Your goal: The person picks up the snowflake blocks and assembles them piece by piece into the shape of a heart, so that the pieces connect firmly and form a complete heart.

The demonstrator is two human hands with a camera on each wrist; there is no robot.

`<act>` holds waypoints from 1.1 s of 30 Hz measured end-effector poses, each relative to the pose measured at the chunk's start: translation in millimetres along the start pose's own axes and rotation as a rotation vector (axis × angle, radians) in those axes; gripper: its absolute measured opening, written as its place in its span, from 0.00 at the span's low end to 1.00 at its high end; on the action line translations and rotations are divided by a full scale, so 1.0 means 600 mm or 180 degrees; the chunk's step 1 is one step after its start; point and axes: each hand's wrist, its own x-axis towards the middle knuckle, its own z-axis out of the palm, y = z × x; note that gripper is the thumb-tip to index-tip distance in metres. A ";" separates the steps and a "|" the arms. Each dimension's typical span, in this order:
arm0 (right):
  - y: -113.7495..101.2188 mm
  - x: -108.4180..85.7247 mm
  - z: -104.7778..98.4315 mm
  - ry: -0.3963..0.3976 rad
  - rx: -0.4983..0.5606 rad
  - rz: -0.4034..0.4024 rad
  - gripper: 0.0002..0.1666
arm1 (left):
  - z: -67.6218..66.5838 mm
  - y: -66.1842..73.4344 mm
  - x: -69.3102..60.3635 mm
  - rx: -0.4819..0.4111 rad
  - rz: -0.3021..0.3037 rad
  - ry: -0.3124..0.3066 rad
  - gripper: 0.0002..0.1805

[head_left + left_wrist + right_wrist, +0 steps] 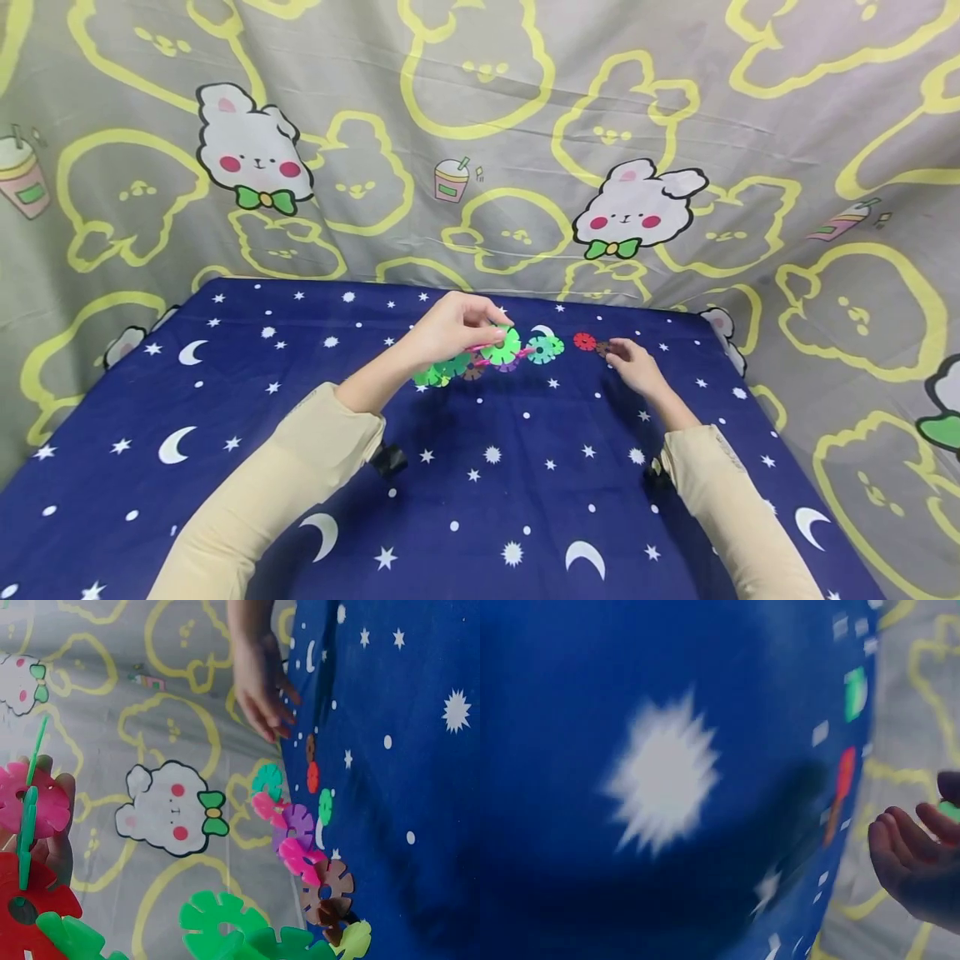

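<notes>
My left hand (453, 327) pinches a chain of interlocking plastic snowflake discs (501, 345) above the table. Its notched pieces are green, red, teal, pink, purple, brown and yellow-green; a red disc (45, 896) and a pink disc (52, 801) sit close to the left fingers in the left wrist view. To the right, my right hand (633, 365) hovers with fingers loosely extended and holds nothing, near a loose brown disc (603, 350). Beside that lie a loose red disc (585, 342) and a loose green disc (325, 806). The right wrist view is blurred.
A dark blue cloth (450, 500) with white moons and stars covers the table. Behind and around it hangs a grey curtain (360, 67) with yellow outlines and rabbit prints, close to the table's far edge.
</notes>
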 end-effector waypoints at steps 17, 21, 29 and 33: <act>0.032 0.019 0.012 -0.0893 -0.0523 -0.0629 0.29 | -0.006 -0.009 -0.005 0.0048 -0.0031 0.0028 0.09; 0.017 0.014 0.006 -0.1098 -0.0532 -0.0653 0.25 | -0.009 -0.014 -0.005 0.0090 -0.0085 0.0063 0.09; -0.022 -0.030 0.009 -0.1491 -0.0429 -0.0759 0.22 | -0.010 -0.015 -0.005 0.0051 -0.0104 0.0060 0.09; -0.029 -0.043 0.019 -0.1422 -0.0537 -0.0815 0.24 | -0.009 -0.016 -0.003 -0.0006 -0.0092 0.0038 0.09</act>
